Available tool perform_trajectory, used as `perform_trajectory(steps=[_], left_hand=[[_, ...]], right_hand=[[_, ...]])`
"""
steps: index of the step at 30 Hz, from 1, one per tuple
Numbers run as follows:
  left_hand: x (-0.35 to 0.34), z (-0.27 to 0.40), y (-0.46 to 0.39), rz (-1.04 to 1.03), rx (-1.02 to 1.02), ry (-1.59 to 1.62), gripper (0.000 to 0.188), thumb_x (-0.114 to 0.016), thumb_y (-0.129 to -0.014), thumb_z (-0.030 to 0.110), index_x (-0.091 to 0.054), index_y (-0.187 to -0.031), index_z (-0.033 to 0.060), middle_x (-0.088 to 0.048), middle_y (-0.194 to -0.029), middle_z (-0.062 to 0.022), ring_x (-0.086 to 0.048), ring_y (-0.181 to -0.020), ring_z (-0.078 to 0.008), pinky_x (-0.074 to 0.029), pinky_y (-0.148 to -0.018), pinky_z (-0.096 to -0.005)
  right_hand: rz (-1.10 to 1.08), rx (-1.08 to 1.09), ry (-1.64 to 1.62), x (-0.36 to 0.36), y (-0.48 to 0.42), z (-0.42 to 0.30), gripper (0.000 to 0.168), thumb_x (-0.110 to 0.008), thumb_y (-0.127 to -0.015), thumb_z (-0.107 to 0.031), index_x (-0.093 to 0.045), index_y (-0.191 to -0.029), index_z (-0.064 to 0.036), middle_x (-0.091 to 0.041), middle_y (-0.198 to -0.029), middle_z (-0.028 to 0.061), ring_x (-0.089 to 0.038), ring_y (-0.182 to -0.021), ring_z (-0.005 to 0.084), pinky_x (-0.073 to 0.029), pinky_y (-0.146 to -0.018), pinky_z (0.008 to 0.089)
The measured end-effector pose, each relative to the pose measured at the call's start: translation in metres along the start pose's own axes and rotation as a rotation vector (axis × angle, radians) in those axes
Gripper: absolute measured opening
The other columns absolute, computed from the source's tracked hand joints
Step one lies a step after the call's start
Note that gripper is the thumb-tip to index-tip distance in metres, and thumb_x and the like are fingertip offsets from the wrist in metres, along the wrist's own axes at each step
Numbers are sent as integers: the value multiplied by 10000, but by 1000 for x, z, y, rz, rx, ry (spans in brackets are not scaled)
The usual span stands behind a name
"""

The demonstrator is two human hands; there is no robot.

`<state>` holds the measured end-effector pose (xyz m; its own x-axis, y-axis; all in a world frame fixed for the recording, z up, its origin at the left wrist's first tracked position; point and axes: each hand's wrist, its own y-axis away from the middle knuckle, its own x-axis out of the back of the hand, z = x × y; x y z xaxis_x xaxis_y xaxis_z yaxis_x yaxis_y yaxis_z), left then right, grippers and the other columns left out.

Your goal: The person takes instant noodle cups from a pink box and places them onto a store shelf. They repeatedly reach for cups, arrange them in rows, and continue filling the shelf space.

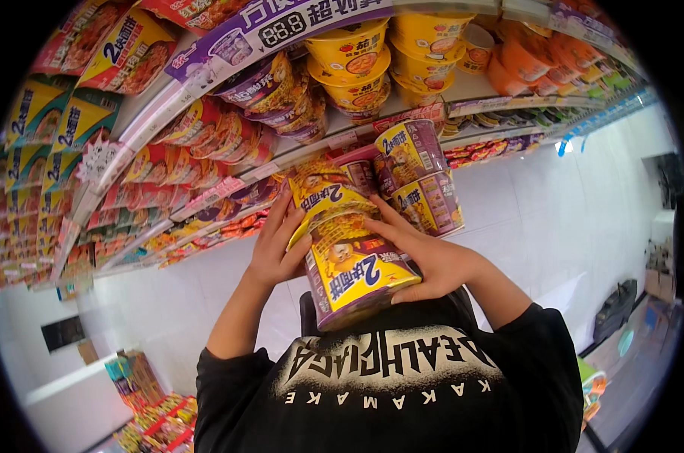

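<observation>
Two purple-and-yellow instant noodle tubs, an upper tub (330,189) and a lower tub (359,266), are held end to end before my chest. My left hand (276,240) rests with its fingers along the side of the pair, near where they meet. My right hand (427,252) grips the other side, fingers on the lower tub and its thumb near the tub's edge. Beside them, more noodle tubs (412,153) of the same look are stacked at the shelf front, close to my right fingertips.
Yellow noodle tubs (356,62) stand stacked on the shelf ahead, with orange tubs (523,56) to the right. Noodle packets (92,119) fill the left shelves. A price rail (274,31) curves across the front. Stacked goods (160,419) lie behind at lower left.
</observation>
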<state>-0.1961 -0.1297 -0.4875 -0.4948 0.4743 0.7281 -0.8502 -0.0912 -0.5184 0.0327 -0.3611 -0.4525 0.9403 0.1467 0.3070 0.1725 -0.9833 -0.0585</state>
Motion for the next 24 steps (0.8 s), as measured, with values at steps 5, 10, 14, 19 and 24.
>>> perform_trajectory(steps=[5, 10, 14, 19, 24], left_hand=[[-3, -50, -20, -101, -172, 60, 487, -742, -832, 133, -545, -1272, 61, -376, -1456, -326, -419, -1309, -553, -409, -1055, -577], [-31, -97, -15, -100, -288, 102, 537, -749, -841, 186, -535, -1317, 62, -290, -1505, -343, -378, -1354, -519, -385, -1086, -522], [-57, -121, -2, -112, -320, 71, 481, -735, -850, 168, -548, -1285, 84, -362, -1451, -316, -427, -1313, -499, -417, -1066, -504], [-79, -117, 8, -172, -471, -26, 362, -690, -814, 79, -568, -1155, 96, -529, -1335, -176, -518, -1244, -393, -498, -997, -464], [-90, -100, 17, -104, -384, -4, 461, -677, -775, 48, -529, -1208, 97, -531, -1335, -148, -514, -1248, -393, -492, -1004, -477]], right_hand=[[158, -93, 106, -23, -10, 9, 1032, -810, -730, -284, -219, -1567, -163, 27, -1622, 262, -221, -1468, 446, -341, -1132, 446], [286, -201, 130, -38, -19, 18, 998, -808, -663, -192, -303, -1524, -151, -7, -1640, 202, -269, -1459, 414, -356, -1129, 444], [332, -313, 186, -48, -29, 19, 938, -781, -683, -149, -328, -1504, -158, -49, -1640, 186, -292, -1447, 407, -375, -1120, 435], [383, -388, 379, -61, -30, 30, 844, -704, -754, -81, -325, -1503, -166, -137, -1627, 177, -466, -1317, 406, -465, -1025, 431], [451, -497, 552, -79, -23, 36, 795, -652, -788, -70, -338, -1510, -184, -312, -1548, 181, -642, -1070, 382, -545, -852, 449]])
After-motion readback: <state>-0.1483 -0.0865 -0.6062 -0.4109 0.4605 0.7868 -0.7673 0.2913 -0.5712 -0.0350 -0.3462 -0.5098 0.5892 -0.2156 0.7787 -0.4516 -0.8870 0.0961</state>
